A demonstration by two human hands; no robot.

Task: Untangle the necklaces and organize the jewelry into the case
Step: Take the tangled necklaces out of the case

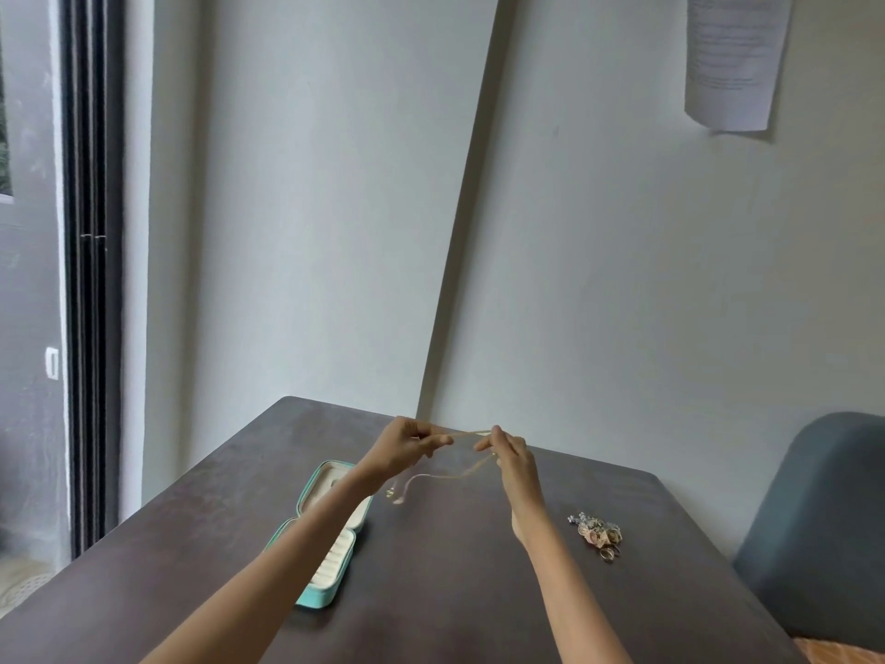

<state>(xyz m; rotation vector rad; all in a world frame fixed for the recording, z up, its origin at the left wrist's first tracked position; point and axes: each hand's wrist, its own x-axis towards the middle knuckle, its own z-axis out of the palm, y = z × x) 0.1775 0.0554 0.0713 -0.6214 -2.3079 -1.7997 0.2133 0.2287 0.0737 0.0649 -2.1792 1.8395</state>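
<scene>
Both hands pinch the chain (471, 438) taut between them above the surface (479, 591), its line running left to right. The left hand (407, 445) is nearer the case (306, 599); the loose end dangles just right of the case.

Above the dark worktop (479, 591), the left hand (407, 445) and right hand (510, 455) each pinch a thin gold necklace (459, 472) in a fingertip grip, a strand stretched between them and loops drooping down toward the worktop. The open teal jewelry case (330, 534) with its cream lining lies on the worktop to the left of the necklace, partly under the left forearm. A small heap of rings and other jewelry (598, 534) lies to the right of the necklace, well apart from the case.
</scene>
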